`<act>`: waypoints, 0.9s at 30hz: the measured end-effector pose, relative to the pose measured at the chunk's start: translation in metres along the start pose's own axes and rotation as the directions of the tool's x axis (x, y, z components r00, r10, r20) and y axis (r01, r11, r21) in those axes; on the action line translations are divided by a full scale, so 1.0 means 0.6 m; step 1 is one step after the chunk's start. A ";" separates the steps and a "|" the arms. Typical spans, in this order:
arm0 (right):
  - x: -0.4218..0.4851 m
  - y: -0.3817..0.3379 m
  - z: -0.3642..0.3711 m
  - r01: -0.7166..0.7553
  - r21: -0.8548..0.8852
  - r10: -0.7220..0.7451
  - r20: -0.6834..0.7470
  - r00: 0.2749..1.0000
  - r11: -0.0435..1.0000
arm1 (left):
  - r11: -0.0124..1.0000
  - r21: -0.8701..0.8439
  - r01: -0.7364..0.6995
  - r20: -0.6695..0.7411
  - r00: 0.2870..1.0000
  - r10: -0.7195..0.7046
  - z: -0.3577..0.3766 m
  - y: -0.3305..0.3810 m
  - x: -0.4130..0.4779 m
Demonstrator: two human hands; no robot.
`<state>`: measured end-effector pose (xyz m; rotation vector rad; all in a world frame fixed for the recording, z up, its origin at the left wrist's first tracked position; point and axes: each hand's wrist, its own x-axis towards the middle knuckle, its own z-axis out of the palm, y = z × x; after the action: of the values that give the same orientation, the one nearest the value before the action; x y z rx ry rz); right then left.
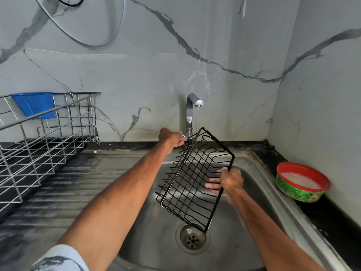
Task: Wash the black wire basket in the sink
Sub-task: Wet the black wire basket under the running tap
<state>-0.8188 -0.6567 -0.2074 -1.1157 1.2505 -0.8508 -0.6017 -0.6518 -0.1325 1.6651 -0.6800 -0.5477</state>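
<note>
1. While the black wire basket (pixel 195 178) hangs tilted over the sink (pixel 152 241), its upper end under the thin stream from the tap (pixel 192 106), turn it slowly so water reaches every wire.
2. The right hand (pixel 230 180) clasps its right rim about midway, fingers through the mesh; most of the basket lies left of that hold.
3. The left hand (pixel 172 138) curls round the tap lever (pixel 183 135), beside the basket's top corner.

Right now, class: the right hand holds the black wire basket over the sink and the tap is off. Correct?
No: the head view shows the tap running, water falling onto the black wire basket, which the right hand holds over the sink.
</note>
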 end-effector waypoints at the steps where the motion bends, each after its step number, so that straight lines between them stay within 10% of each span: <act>1: 0.000 0.000 -0.001 0.000 -0.004 0.000 -0.001 1.000 1.000 | 1.000 0.010 -0.004 -0.003 1.000 0.004 0.001 0.001 0.001; 13: -0.001 0.000 0.002 0.041 -0.049 -0.041 0.006 0.999 0.998 | 0.973 0.153 -0.171 0.163 0.976 0.146 0.011 0.036 -0.014; 22: -0.006 -0.007 0.010 0.197 -0.024 -0.197 0.008 0.980 0.980 | 0.992 0.124 -0.020 0.561 0.826 -0.053 -0.083 0.006 -0.130; 27: -0.028 -0.012 0.009 0.384 0.080 -0.387 0.017 0.922 0.920 | 0.864 0.401 -0.304 0.542 0.839 0.044 -0.123 -0.016 -0.184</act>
<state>-0.8153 -0.6417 -0.1961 -1.3330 0.9745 -1.1600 -0.6293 -0.5216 -0.1284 1.8858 -1.4561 -0.7460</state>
